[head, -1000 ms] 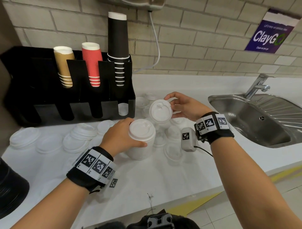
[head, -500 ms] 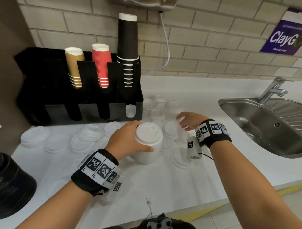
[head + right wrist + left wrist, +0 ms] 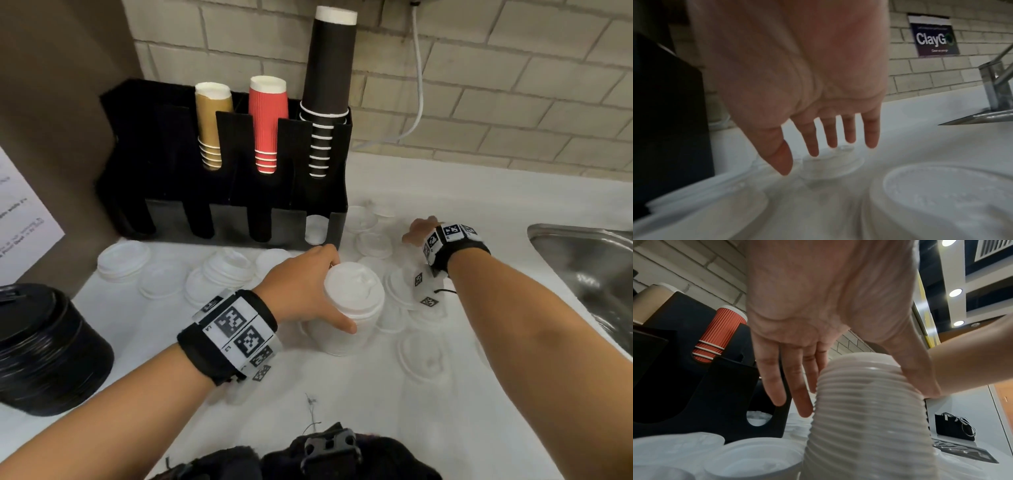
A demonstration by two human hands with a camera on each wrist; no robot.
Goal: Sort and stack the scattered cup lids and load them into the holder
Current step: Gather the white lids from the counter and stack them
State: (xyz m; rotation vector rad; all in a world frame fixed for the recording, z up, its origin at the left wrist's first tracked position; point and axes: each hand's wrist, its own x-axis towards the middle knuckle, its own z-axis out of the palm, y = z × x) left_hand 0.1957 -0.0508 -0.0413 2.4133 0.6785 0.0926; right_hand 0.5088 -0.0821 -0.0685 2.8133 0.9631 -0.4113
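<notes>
A tall stack of white lids (image 3: 352, 301) stands on the white counter, and my left hand (image 3: 305, 287) grips it, thumb at the front and fingers behind. The left wrist view shows the ribbed stack (image 3: 865, 410) with the thumb pressed on its right side. My right hand (image 3: 419, 229) is open and empty, fingers spread, low over the loose lids at the back. In the right wrist view its fingertips (image 3: 813, 151) hover just above one small lid (image 3: 832, 165). The black holder (image 3: 233, 219) stands behind, with white lids showing in its rightmost slot (image 3: 315, 230).
Loose white lids lie left (image 3: 226, 270) and right (image 3: 424, 356) of the stack. Brown (image 3: 212, 123), red (image 3: 267, 120) and black cups (image 3: 329, 68) fill the holder's top. A stack of black lids (image 3: 44, 353) sits far left. A steel sink (image 3: 589, 263) lies right.
A second ago my right hand held a lid up near the stack. It now holds nothing and has reached farther back over the loose lids. My left hand kept its grip.
</notes>
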